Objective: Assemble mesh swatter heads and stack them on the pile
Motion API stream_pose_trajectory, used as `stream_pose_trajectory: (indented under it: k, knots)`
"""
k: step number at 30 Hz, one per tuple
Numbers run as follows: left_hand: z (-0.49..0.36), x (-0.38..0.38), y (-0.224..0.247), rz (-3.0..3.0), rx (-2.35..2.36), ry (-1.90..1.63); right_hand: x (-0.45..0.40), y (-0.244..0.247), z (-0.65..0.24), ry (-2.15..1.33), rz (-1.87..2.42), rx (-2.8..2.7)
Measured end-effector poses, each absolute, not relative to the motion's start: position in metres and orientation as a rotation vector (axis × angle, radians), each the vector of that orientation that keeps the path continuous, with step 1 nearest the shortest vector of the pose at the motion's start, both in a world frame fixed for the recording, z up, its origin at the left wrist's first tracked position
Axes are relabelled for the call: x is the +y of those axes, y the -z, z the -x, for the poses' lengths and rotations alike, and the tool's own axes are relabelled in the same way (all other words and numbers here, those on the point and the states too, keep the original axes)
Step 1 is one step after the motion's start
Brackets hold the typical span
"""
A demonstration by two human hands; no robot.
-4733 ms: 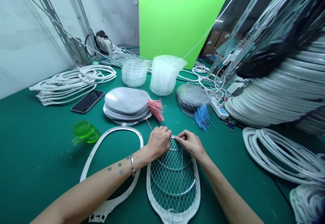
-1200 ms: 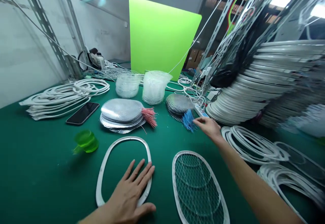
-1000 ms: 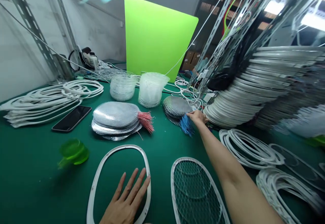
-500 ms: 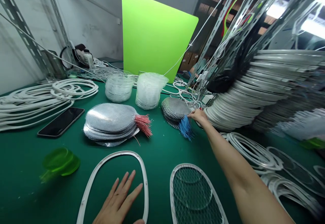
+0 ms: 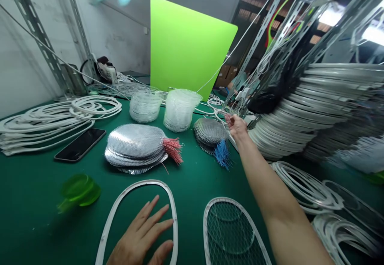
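My left hand [image 5: 139,233] lies with spread fingers on the green mat, inside a white plastic racket frame [image 5: 147,182], near its right rim. My right hand [image 5: 237,125] reaches far forward, its fingers bunched among thin white cords. Just below it sits a stack of grey mesh ovals [image 5: 208,132] with blue wire ends [image 5: 222,155]. A white-rimmed racket with diamond mesh [image 5: 223,199] lies near the bottom edge of the view, to the right of the empty frame, its lower part cut off.
A silver mesh stack with pink wires [image 5: 135,141], a black phone [image 5: 79,145], a green translucent cup [image 5: 79,190] and clear stacks [image 5: 180,111] share the mat. Tall stacks of white frames [image 5: 300,121] lean at right, beside metal racking [image 5: 264,37].
My right hand has lifted from beside the blue wires up to the white cords behind them. My left hand has shifted slightly within the frame, and the view has swung a little.
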State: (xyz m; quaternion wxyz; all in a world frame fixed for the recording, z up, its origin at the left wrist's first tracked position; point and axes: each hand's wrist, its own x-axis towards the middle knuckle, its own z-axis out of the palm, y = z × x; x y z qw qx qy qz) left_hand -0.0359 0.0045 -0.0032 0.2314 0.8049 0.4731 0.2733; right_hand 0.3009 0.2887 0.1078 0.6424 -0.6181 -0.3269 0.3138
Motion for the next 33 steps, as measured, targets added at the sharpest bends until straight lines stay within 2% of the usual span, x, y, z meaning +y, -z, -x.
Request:
stream_pose_trajectory:
  k: [3,7,11,13,16,19,21,24,26,29,33]
  knots:
    - [0.025,0.032,-0.027,-1.932,1.178,-0.768,0.250,-0.107,-0.271,-0.653,1.211,-0.732]
    - [-0.003,0.089,-0.071,-1.166,0.902,-0.915,0.134,-0.091,-0.225,-0.754,1.048,-0.810]
    - [-0.007,0.106,-0.079,-0.875,0.734,-0.966,0.018,-0.071,-0.183,-1.248,1.105,-0.734]
    - [0.007,0.088,-0.070,-0.898,0.798,-0.949,-0.014,-0.061,-0.165,-1.526,1.130,-0.546]
    - [0.038,0.045,-0.052,-0.943,0.913,-0.873,-0.037,-0.045,-0.138,-1.711,1.173,-0.400]
    - [0.077,0.007,-0.028,-1.149,1.142,-0.874,-0.051,-0.028,-0.115,-1.747,1.225,-0.373]
    - [0.101,-0.013,-0.009,-1.517,1.351,-0.829,-0.063,-0.018,-0.108,-1.757,1.269,-0.315]
    - [0.121,-0.036,0.020,-2.171,1.459,-0.562,-0.078,-0.007,-0.106,-1.771,1.354,-0.248]
    - [0.121,-0.047,0.034,-2.394,1.443,-0.433,-0.084,-0.002,-0.106,-1.791,1.372,-0.233]
    - [0.114,-0.053,0.040,-2.468,1.477,-0.400,-0.084,0.000,-0.100,-1.823,1.374,-0.230]
    - [0.123,-0.056,0.026,-2.381,1.586,-0.499,-0.078,-0.002,-0.089,-1.833,1.413,-0.216]
